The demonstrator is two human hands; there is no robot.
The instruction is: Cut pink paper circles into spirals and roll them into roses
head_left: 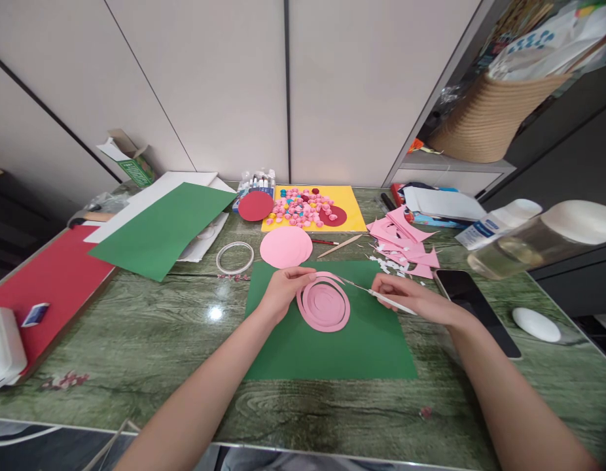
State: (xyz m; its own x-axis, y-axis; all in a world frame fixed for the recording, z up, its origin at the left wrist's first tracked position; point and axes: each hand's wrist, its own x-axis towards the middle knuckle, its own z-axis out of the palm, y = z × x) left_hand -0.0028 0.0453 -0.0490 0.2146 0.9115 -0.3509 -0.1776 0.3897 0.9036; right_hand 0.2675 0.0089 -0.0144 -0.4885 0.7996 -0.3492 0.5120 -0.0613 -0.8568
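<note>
A pink paper spiral [323, 304], cut from a disc, lies loosely coiled over a green paper sheet [332, 360]. My left hand [287, 288] pinches its outer band at the upper left between thumb and fingers. From the right, my right hand [398, 293] grips slim white tweezers [364, 288] with a thin metal tip. That tip meets the outer end of the spiral at its upper right. Just behind my left hand sit several pink paper discs [285, 246], stacked unevenly.
Rolled paper coils [305, 208] cover a yellow sheet [353, 203]. Pink offcuts [404, 239] lie right, near a phone [474, 311], a white mouse [536, 324] and a liquid-filled bottle [509, 252]. A tape roll [235, 258], green sheet [160, 229] and red sheet [42, 281] are left.
</note>
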